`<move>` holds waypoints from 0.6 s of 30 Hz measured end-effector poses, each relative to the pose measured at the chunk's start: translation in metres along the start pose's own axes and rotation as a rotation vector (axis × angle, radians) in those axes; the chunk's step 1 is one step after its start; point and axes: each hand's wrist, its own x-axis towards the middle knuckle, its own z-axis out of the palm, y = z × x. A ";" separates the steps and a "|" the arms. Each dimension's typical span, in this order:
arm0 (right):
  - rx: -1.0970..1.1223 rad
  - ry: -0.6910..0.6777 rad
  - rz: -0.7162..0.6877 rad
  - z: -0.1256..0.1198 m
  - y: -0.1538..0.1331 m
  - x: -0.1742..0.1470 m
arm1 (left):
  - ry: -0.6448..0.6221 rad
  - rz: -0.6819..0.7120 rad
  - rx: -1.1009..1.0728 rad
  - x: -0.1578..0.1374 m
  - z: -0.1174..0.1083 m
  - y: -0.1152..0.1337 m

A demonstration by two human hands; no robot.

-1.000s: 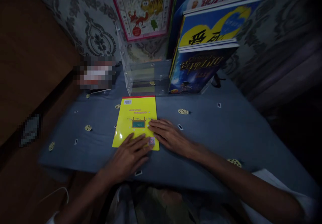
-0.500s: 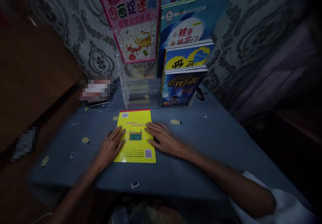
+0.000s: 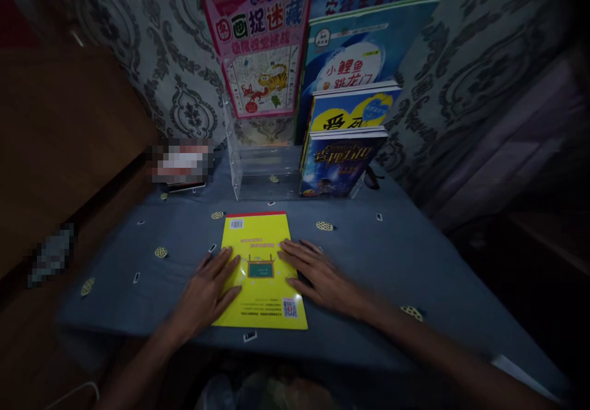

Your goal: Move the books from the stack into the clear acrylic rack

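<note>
A yellow book (image 3: 262, 293) with a red top edge lies flat on the cloth-covered table. A barcode, a small chalkboard picture and a QR code show on its upward face. My left hand (image 3: 209, 290) rests on the book's left edge, its fingers stretched over the cover. On the opposite edge lies my right hand (image 3: 318, 275), fingers spread and fingertips touching the cover. Both hands are open and lie flat; neither is wrapped round the book. Behind the book stands a clear tiered display rack (image 3: 258, 185), holding upright books on its right side and a pink book (image 3: 260, 35) at the upper left.
On the table's blue-grey cloth (image 3: 359, 250), at the back left, sits a blurred-out stack (image 3: 184, 164). Dark glasses (image 3: 372, 178) lie just right of the rack. A brown wooden panel (image 3: 64, 133) stands on the left. Patterned wallpaper rises behind.
The yellow book has slid toward me, away from the rack, with both hands on it. The camera view has also shifted slightly.
</note>
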 end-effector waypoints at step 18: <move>-0.109 -0.077 -0.180 0.009 -0.020 -0.071 | -0.173 0.317 0.147 -0.050 0.014 0.002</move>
